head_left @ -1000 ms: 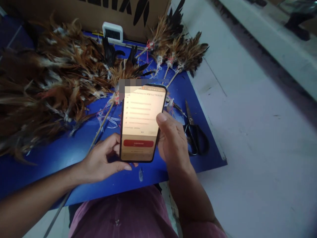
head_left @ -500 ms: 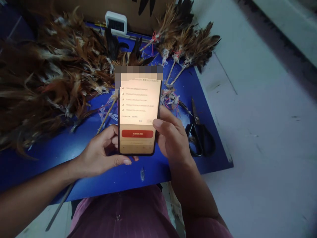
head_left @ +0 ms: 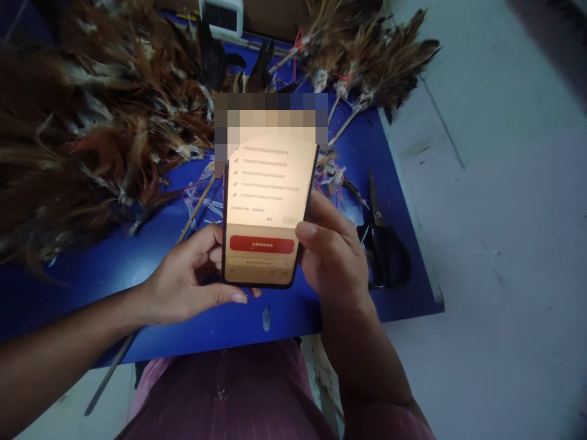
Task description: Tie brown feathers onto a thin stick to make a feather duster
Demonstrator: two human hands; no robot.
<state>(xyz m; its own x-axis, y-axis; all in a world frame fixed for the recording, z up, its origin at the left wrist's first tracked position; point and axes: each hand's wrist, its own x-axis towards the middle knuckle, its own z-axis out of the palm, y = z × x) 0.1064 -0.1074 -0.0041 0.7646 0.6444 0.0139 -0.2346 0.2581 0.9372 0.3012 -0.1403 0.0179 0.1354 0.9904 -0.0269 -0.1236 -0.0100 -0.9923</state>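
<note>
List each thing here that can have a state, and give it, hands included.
Phone: lit, top pixelated
Left hand: holding its lower left
Right hand: at its right edge, thumb over screen edge
Scissors: lying down, blades apparently closed
White device: display unreadable
Right-side feather bundles: tied to sticks

The phone (head_left: 261, 214) is black-edged, the feathers (head_left: 137, 98) brown and black, the table (head_left: 293, 311) blue.

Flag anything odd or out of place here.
A thin rod looks oddly placed, jutting past the near edge of the blue table, and pink and white strips lie in an untidy tangle above the left hand. A pixelated block hides the top of the phone.
</note>
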